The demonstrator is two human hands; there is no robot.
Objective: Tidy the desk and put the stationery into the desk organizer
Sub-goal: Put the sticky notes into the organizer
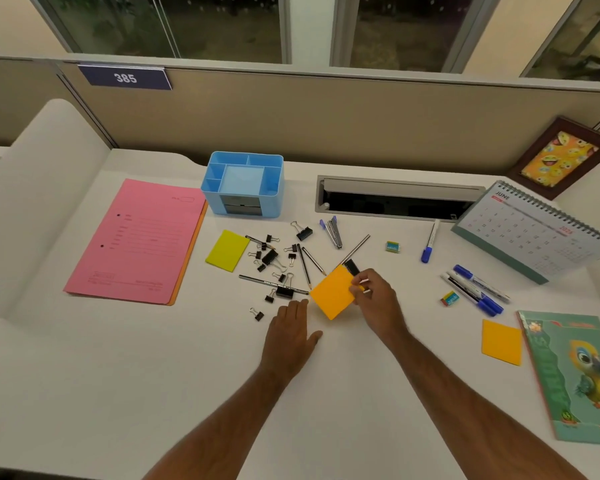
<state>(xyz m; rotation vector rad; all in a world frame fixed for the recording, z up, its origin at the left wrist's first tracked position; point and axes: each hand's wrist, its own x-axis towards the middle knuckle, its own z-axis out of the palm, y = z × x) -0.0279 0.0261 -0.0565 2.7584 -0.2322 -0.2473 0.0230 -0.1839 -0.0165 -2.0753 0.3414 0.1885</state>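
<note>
At the centre of the frame the right hand point(373, 299) pinches an orange sticky-note pad point(333, 292) by its right edge, the pad tilted with one corner lifted off the white table point(118, 375). The left hand point(291, 336) lies flat just lower left of the pad, fingers straight and holding nothing, fingertips close to the pad's lower corner. The blue desk organizer point(245, 183) stands above centre, near the partition — its top compartments look bare. Between it and the hands lie scattered black binder clips point(270, 257), pencils point(305, 266), a stapler point(335, 232) and a yellow note pad point(227, 250). To the right are blue markers point(475, 289), two erasers point(393, 246) and a second orange pad point(502, 342).
</note>
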